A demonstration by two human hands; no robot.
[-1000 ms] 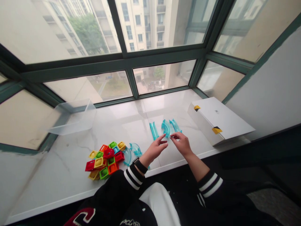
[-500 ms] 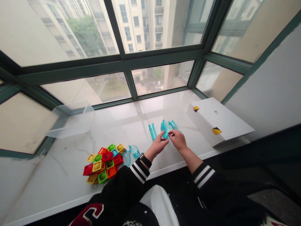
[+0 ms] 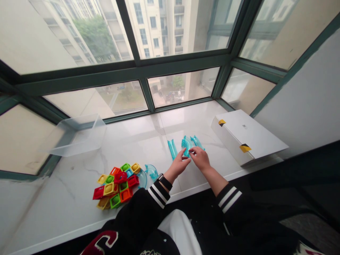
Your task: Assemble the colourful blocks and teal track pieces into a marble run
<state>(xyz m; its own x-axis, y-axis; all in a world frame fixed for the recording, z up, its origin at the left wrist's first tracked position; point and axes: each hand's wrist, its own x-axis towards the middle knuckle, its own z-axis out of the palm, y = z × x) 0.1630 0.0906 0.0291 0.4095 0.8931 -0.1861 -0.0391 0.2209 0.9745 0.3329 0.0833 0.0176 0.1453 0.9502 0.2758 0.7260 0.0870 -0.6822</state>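
My left hand (image 3: 180,163) is open over the white ledge, its fingers stretched toward the right hand and seemingly holding nothing. Facing it, my right hand (image 3: 199,158) has its fingertips pinched together; whatever they grip, if anything, is too small to make out. Just beyond both hands lies a curved translucent blue track piece (image 3: 186,142), its near end partly covered by the fingers. A straight blue track piece (image 3: 172,148) lies left of it. Another blue track piece (image 3: 196,141) rests on the right, partly behind my right hand.
A pile of colourful plastic blocks (image 3: 118,186) sits left of my left forearm, beside more clear blue curved pieces (image 3: 151,171). A translucent bin (image 3: 79,141) stands far left. A white box (image 3: 249,134) with yellow-black tabs is at right. Windows (image 3: 183,86) border the ledge (image 3: 132,138).
Both hands stay in nearly the same place, with only slight finger movement at the right hand. The view has shifted very slightly.
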